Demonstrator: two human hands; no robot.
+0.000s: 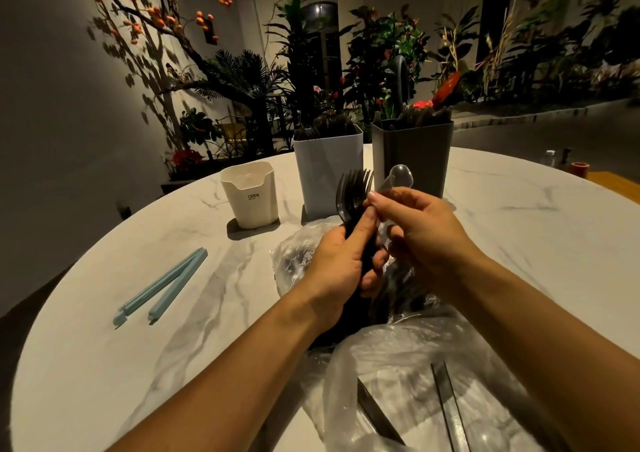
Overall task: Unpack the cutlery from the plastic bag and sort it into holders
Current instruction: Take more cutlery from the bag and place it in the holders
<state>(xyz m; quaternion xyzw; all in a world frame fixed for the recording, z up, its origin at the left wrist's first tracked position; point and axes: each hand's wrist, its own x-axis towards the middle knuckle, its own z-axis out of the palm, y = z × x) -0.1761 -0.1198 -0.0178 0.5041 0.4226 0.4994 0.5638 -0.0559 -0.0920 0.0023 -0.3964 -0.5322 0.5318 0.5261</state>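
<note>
A bunch of black forks is gripped in the left hand; a clear spoon is pinched by the right hand. Beyond the fingertips, two holders are partly filled. More cutlery is left in the plastic bag beneath the fingers.

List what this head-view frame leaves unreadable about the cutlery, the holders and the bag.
- Black forks: handles covered by the left hand; count unclear.
- Clear spoon: handle hidden behind the right hand.
- White holder and grey holder: dark contents blend into the plants.
- Cream holder: inside not visible.
- Plastic bag: cut by the bottom edge; contents murky.
</note>
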